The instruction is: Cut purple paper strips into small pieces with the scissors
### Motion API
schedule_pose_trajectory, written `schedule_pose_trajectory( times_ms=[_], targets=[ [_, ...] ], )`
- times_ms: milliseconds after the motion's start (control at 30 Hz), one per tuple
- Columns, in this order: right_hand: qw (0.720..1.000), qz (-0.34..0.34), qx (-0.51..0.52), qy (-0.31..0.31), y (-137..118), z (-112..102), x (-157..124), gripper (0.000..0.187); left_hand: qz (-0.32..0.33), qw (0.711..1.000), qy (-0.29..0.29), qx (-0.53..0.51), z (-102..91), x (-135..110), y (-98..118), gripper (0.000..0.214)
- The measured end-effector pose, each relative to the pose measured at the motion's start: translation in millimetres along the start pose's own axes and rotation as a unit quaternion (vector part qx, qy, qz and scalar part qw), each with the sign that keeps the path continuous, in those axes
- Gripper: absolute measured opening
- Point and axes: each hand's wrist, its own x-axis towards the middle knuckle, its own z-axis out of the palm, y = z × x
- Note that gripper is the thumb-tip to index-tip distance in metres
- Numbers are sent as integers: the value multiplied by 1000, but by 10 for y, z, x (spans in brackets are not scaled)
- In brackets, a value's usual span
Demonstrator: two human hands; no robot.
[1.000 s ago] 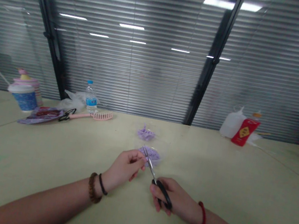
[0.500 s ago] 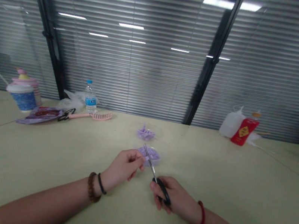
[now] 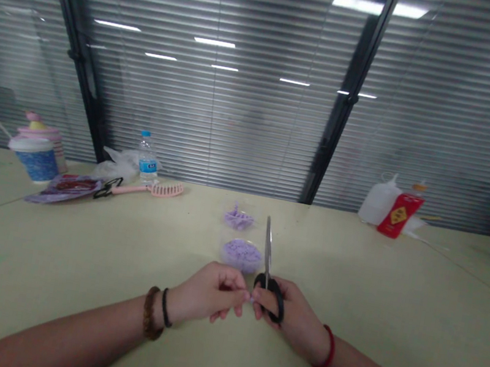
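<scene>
The left hand [image 3: 207,293] and the right hand [image 3: 294,314] stand together in the front half of the desk [image 3: 50,264], with their fingertips almost touching. The right hand is clamped on the black loop handles of a pair of scissors [image 3: 270,296]; the closed steel blades [image 3: 268,250] point upright toward the far edge. The left hand pinches a small lilac scrap [image 3: 249,297] between thumb and forefinger, just beside the right fingers. A round clear dish [image 3: 242,255] filled with lilac pieces sits just beyond the hands, left of the blades, and a second lilac heap [image 3: 238,218] lies farther on, near the far edge. Along the far edge, left of centre, are a blue patterned cup [image 3: 34,161], a purple packet [image 3: 65,184], a pink comb [image 3: 164,190] and a water bottle [image 3: 149,159]; right of centre stand a white plastic jug [image 3: 379,200] and a red bottle [image 3: 401,208]
</scene>
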Motion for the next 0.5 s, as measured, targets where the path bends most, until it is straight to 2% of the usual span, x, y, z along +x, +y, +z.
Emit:
schedule_pose_trajectory(
  times_ms=[167, 267, 367, 433, 500],
  targets=[
    [999, -30, -26, 23, -47, -3, -21, 32, 2, 1000, -10, 2, 27, -2, -27, 26],
    [999, -33, -13, 31, -49, -4, -29, 33, 7, 1000, 4, 8, 17, 1, -8, 26],
    [998, 7, 57, 9, -22, -7, -26, 40, 30, 996, 82, 15, -29, 21, 13, 26],
    [994, 51, 87, -32, -12, -7, -32, 45, 49, 985, 162, 17, -82, 48, 11, 27],
    [991, 73, 67, -86, -18, -3, -48, 48, 58, 974, 219, 12, -132, 76, -3, 28]
  ],
)
